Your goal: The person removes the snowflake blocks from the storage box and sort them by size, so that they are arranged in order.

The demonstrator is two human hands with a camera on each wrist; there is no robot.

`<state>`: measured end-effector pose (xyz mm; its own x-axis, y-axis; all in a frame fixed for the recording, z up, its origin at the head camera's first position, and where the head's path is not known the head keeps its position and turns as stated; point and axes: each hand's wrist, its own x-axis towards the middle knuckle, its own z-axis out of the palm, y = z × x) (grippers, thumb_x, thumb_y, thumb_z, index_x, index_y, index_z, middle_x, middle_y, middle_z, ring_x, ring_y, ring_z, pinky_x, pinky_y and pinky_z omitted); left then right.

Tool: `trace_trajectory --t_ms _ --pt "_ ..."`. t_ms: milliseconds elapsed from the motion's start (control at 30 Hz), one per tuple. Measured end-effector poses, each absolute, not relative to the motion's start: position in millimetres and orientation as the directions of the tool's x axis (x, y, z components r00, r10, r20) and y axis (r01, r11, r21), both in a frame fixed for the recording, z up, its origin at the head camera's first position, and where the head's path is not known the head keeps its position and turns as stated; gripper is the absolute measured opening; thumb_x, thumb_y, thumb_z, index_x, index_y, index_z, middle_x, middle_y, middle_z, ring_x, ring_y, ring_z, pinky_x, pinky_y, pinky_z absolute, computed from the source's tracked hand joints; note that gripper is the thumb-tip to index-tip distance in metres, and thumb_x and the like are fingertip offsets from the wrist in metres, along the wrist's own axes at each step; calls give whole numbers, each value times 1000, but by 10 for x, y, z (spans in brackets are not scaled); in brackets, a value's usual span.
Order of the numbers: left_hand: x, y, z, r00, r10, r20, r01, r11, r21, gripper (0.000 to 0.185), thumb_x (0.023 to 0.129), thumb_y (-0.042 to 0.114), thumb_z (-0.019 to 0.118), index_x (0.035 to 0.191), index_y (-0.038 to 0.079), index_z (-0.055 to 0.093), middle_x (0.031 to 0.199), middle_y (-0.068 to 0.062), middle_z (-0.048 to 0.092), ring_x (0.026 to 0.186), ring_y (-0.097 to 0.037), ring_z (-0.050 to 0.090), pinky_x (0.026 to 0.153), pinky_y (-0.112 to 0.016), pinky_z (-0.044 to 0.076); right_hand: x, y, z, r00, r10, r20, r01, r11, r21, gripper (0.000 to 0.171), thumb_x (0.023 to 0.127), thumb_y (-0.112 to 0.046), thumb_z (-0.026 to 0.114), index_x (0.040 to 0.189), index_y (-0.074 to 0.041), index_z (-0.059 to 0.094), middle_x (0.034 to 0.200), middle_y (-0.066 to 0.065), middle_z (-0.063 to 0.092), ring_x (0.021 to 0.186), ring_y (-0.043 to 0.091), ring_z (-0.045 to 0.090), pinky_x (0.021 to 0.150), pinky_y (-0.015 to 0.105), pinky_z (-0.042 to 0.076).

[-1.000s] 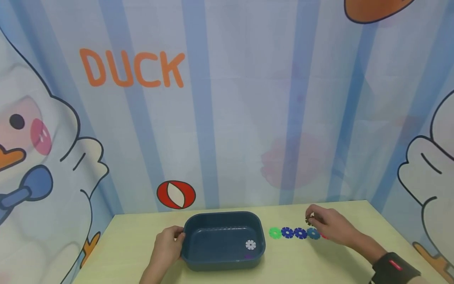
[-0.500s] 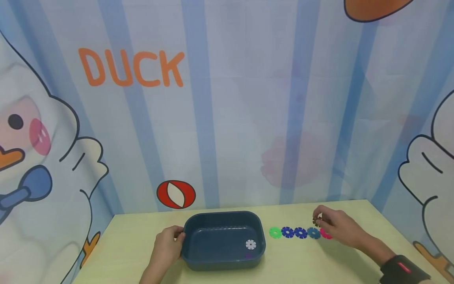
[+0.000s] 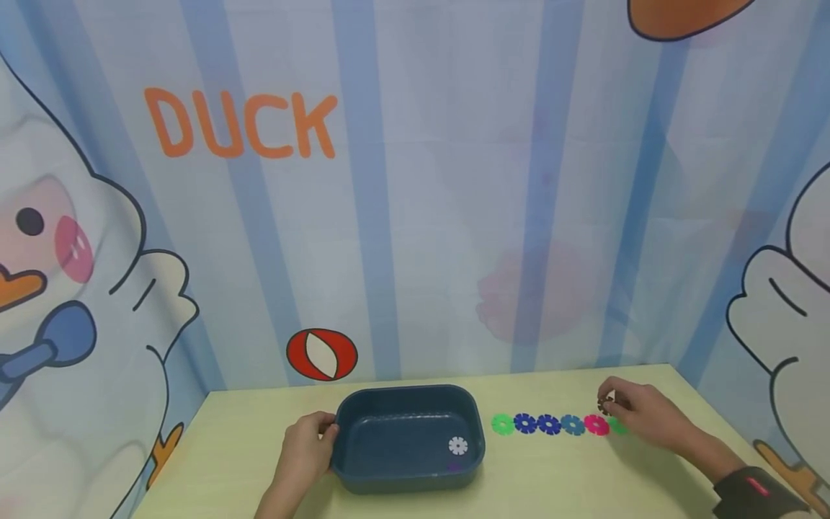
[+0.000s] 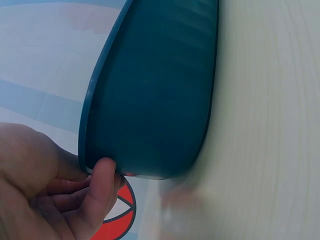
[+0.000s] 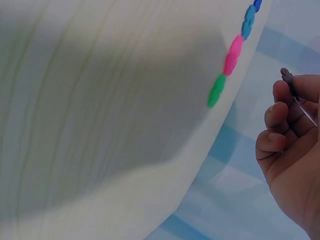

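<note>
your right hand has slid rightward along the row over the last second, from above the light blue piece to the far right end, and as it moves off, a pink disc and a green disc behind it come into view, so the line on the table now reads green, blue, blue, light blue, pink, green. to me that means the row is being extended at its right end, and the dark piece you carry looks like the next one for that end. you pinch that small dark toothed disc between thumb and fingertips, just above and beside the last green disc, not touching the table; the right wrist view shows it edge-on as a thin dark rim at your fingertips, with your other fingers curled under. your left hand has not moved: it grips the left rim of the dark teal tray, thumb over the edge. inside the tray a white snowflake disc lies flat near the right wall, with a faint purple one just in front of it.
</note>
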<state>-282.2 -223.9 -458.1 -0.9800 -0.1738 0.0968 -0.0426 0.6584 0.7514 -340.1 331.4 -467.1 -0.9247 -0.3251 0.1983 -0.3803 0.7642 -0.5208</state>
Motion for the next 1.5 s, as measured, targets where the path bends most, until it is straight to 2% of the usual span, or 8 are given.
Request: trace_trajectory --t_ms 200,733,1033,1233,1500 --pt "-2835 -2240 -4595 -980 -166 110 -27 657 753 21 102 0 63 120 -10 70 108 -23 75 75 -19 72 49 -27 61 -3461 3530 -4770 -952 -263 156 -306 799 -518 12 106 -11 63 117 -9 67 84 -1 68 64 9 52 54 25 42" --pt "-2820 -2242 -4591 -981 -170 96 -39 652 757 21 103 0 62 120 -9 70 109 -23 74 75 -19 72 49 -27 61 -3537 3780 -4936 -963 -235 130 -268 814 -515 14 104 -7 62 116 -5 69 78 0 61 65 9 51 55 27 43" --pt "-2827 -2243 -4579 -980 -179 86 -52 650 758 22 103 1 62 121 -9 70 109 -23 75 73 -18 71 50 -28 61 -3599 3828 -4935 -969 -230 92 -244 828 -505 12 103 -5 63 112 1 67 83 1 62 72 14 54 60 29 46" --pt "-2831 -2241 -4588 -980 -179 85 -54 655 754 22 103 1 62 121 -9 70 110 -23 74 77 -20 72 50 -28 62 -3594 3855 -4969 -973 -225 53 -221 835 -504 8 104 -6 62 108 -2 67 86 1 63 74 17 54 61 30 46" --pt "-2828 -2248 -4585 -980 -175 93 -46 656 753 22 103 0 62 121 -10 70 110 -24 74 78 -21 73 50 -28 62 -3572 3829 -4958 -978 -205 32 -191 835 -517 8 104 -15 65 106 -7 67 82 1 60 72 17 50 61 30 41"
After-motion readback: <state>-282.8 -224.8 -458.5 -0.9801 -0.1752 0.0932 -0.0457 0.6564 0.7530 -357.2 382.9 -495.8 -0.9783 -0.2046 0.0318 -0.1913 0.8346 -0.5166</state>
